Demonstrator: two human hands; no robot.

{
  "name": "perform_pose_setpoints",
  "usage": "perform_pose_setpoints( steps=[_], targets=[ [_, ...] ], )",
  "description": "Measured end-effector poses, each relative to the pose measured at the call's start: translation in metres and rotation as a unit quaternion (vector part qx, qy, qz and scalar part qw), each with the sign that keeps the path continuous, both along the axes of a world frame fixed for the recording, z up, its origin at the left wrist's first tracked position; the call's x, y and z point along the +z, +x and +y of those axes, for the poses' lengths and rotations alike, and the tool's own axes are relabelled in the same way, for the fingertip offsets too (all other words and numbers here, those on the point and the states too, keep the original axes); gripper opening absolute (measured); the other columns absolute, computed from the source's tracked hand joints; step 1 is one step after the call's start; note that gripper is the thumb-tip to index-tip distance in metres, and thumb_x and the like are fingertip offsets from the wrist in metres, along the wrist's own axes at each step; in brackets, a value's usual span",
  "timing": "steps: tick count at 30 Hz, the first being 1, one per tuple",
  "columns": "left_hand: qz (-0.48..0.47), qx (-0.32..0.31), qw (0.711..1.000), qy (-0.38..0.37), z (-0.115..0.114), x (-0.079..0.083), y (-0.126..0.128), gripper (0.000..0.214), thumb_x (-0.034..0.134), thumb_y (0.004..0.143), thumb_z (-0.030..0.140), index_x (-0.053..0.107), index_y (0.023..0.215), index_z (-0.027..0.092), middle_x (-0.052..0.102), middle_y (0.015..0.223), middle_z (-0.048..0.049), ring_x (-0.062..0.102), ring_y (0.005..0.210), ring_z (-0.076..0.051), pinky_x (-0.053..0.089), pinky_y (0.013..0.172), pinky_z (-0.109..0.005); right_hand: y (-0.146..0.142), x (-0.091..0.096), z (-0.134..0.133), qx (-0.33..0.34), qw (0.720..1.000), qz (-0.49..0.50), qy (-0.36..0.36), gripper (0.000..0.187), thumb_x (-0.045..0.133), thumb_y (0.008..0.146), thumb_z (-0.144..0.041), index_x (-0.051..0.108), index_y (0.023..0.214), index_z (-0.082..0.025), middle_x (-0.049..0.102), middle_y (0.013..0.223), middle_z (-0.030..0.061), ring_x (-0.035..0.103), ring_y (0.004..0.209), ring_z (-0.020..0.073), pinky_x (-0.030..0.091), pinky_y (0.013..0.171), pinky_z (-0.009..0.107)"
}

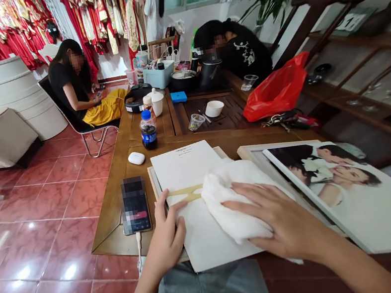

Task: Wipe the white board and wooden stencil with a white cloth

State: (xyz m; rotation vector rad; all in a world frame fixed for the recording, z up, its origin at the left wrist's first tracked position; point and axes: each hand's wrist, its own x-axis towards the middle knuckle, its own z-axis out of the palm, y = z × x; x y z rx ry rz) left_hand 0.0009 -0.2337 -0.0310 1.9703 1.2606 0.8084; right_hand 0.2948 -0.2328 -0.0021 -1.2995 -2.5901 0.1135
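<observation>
Red tile floor (36, 207), glossy w/ marbled veins, fills left & lower left of frame; brown wooden table (110, 212) takes the centre. Photo panel (384, 209), flat & smooth, lies slanted at lower right, its upper part showing a couple. White board (204, 241), thin & rectangular, lies lower centre near table's front edge. Both forearms reach up from bottom of frame. Right hand (284, 219), palm down, sits right of centre, fingers spread & bent, grasping a soft, bunched white cloth (224, 224) on the board. Left hand (167, 230) comes in from lower left, fingers unclenched, splayed over board's left edge, tips by a flat tan strip (184, 192); can't tell if they press it. Red plastic bag (273, 95), thin & crumpled, upper right of centre, contents hidden; lt-blue boxy tub (158, 77), top centre, w/ assorted small items; blue-capped plastic bottle (148, 132) w/ dark liquid, left of centre; round white bowl (214, 108), upper centre, near a clear cup (196, 122) w/ unclear bits inside. Phone (135, 212), slim, left of left hand, w/ white cable attached; glossy, rounded white case (136, 158) just above it.
</observation>
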Motion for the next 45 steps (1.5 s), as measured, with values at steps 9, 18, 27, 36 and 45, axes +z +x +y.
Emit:
perform_pose_setpoints(
  steps=[9, 18, 27, 36, 45],
  targets=[
    [-0.006, -0.004, 1.000, 0.005, 0.001, 0.001, 0.001, 0.038, 0.034, 0.107, 0.021, 0.051, 0.139, 0.028, 0.014, 0.167, -0.0069, 0.011, 0.158, -0.025, 0.014, 0.129, -0.054, -0.012, -0.015, -0.060, -0.013, 0.997, 0.054, 0.063, 0.074, 0.068, 0.073, -0.050, 0.053, 0.144, -0.033, 0.051, 0.150, 0.0148, 0.045, 0.137, 0.0438, 0.031, 0.108, 0.065],
    [-0.012, -0.026, 1.000, 0.007, 0.002, 0.002, -0.001, 0.039, 0.041, 0.107, 0.029, 0.046, 0.145, 0.029, 0.014, 0.168, -0.0078, 0.007, 0.159, -0.026, 0.016, 0.129, -0.051, -0.082, -0.005, -0.056, 0.028, 0.998, 0.039, 0.037, 0.077, 0.069, 0.064, -0.054, 0.059, 0.138, -0.031, 0.057, 0.142, 0.0159, 0.045, 0.134, 0.0452, 0.026, 0.109, 0.066],
    [0.000, -0.003, 1.000, 0.016, 0.002, 0.000, 0.000, 0.037, 0.035, 0.106, 0.022, 0.052, 0.139, 0.028, 0.016, 0.168, -0.0067, 0.014, 0.158, -0.026, 0.014, 0.129, -0.053, -0.025, -0.012, -0.050, -0.056, 0.982, 0.017, 0.177, 0.059, 0.060, 0.079, -0.041, 0.057, 0.133, -0.018, 0.053, 0.138, 0.0213, 0.053, 0.125, 0.0396, 0.039, 0.097, 0.056],
    [-0.002, -0.007, 1.000, 0.020, 0.003, 0.000, 0.000, 0.037, 0.035, 0.106, 0.024, 0.050, 0.141, 0.026, 0.015, 0.168, -0.0091, 0.014, 0.158, -0.027, 0.017, 0.129, -0.054, -0.065, -0.003, -0.040, -0.057, 0.988, 0.034, 0.138, 0.059, 0.063, 0.078, -0.043, 0.062, 0.132, -0.019, 0.057, 0.135, 0.0206, 0.052, 0.126, 0.0417, 0.034, 0.102, 0.060],
    [-0.004, -0.014, 1.000, 0.013, 0.002, 0.000, -0.001, 0.037, 0.035, 0.107, 0.025, 0.048, 0.141, 0.027, 0.014, 0.168, -0.0078, 0.011, 0.159, -0.026, 0.013, 0.129, -0.053, -0.071, -0.004, -0.035, -0.060, 0.991, 0.053, 0.111, 0.057, 0.065, 0.078, -0.046, 0.064, 0.131, -0.024, 0.060, 0.137, 0.0170, 0.052, 0.129, 0.0375, 0.033, 0.105, 0.056]
  ],
)
